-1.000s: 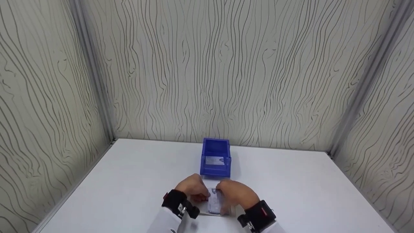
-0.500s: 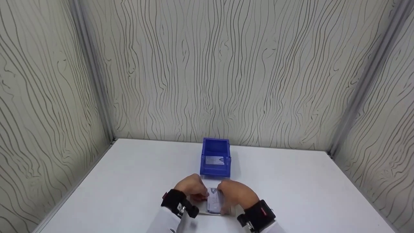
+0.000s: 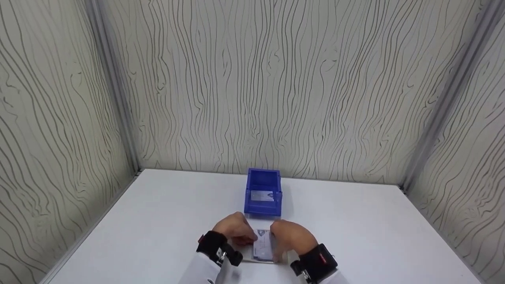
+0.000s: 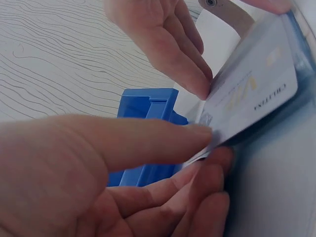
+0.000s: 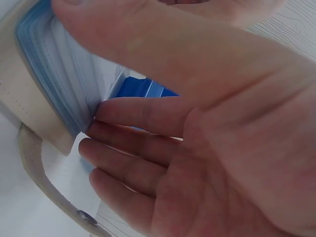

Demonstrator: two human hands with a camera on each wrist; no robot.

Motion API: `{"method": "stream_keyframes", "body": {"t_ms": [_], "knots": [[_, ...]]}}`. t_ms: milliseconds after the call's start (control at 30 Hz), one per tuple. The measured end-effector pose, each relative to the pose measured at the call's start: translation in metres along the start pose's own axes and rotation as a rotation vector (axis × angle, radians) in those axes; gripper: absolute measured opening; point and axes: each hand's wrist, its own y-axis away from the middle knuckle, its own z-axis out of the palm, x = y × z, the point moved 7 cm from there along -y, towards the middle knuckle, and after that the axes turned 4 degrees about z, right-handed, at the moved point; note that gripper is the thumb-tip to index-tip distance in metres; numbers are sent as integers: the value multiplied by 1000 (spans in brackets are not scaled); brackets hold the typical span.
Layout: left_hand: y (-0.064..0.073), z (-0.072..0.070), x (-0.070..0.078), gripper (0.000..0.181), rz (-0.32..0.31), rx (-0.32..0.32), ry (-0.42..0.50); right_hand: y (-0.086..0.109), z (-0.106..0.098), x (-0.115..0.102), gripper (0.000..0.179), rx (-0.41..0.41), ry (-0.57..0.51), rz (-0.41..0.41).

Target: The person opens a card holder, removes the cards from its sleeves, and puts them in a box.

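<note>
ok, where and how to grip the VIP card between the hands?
I'd take the VIP card by its left long edge, near the corner towards the blue bin: come from the left, thumb above, fingers beneath. It's thin, and that edge seems raised.

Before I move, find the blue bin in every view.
Head: the blue bin, below centre, on the white table.
Left wrist: just left of centre, partly behind the left hand.
Right wrist: just above centre, partly behind the right hand.
Shared landmark: the card holder, seen in all three.
</note>
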Motion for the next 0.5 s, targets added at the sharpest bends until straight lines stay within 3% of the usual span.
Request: {"method": "stream_keyframes", "body": {"t_ms": [133, 367, 500], "knots": [[0, 1, 1, 5, 9, 14, -1, 2, 0, -2, 51, 13, 14, -23], [-1, 2, 1, 11, 19, 26, -54, -1, 0, -11, 65, 17, -16, -136], [-2, 1, 0, 12, 15, 32, -81, -4, 4, -10, 63, 10, -22, -144]]}}
